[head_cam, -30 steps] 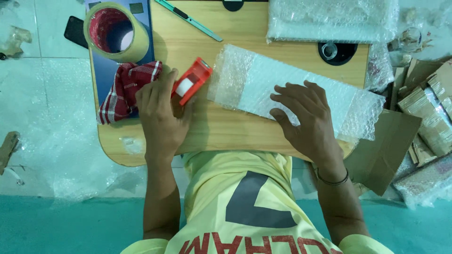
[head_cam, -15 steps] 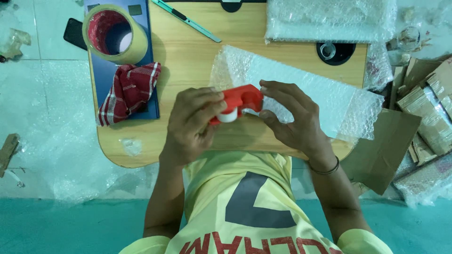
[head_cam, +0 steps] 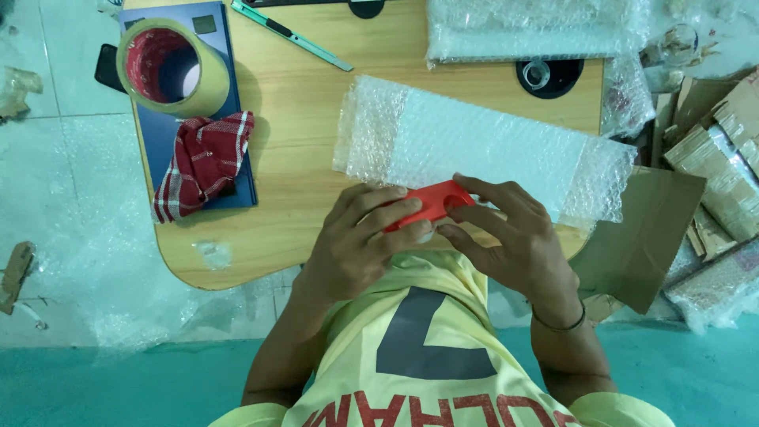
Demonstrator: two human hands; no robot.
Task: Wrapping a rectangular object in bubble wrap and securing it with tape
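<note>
- Both hands have shifted since half a second ago: the red tape dispenser [head_cam: 431, 204], then raised between them and showing its white roll, now lies lower and flatter at the near edge of the bubble wrap sheet [head_cam: 482, 146].
- Far left: a wide roll of tan tape [head_cam: 175, 67] stands on a blue book [head_cam: 175, 162]; a red checked cloth [head_cam: 204, 162] lies crumpled on the same book, nearer the person.
- A green utility knife [head_cam: 291, 35] lies slanted on the wooden table [head_cam: 296, 134], well apart from the hands.
- Left hand [head_cam: 360, 245]: fingers curled over the left end of the dispenser, gripping it.
- Right hand [head_cam: 514, 241]: fingers partly bent, fingertips pressed on the dispenser's right end, closed on it together with the left.
- Right: a flat piece of brown cardboard [head_cam: 644, 237] overhangs the table edge, just beside the right wrist.
- Far right: stacked cardboard packets [head_cam: 715, 150] lie on the floor.
</note>
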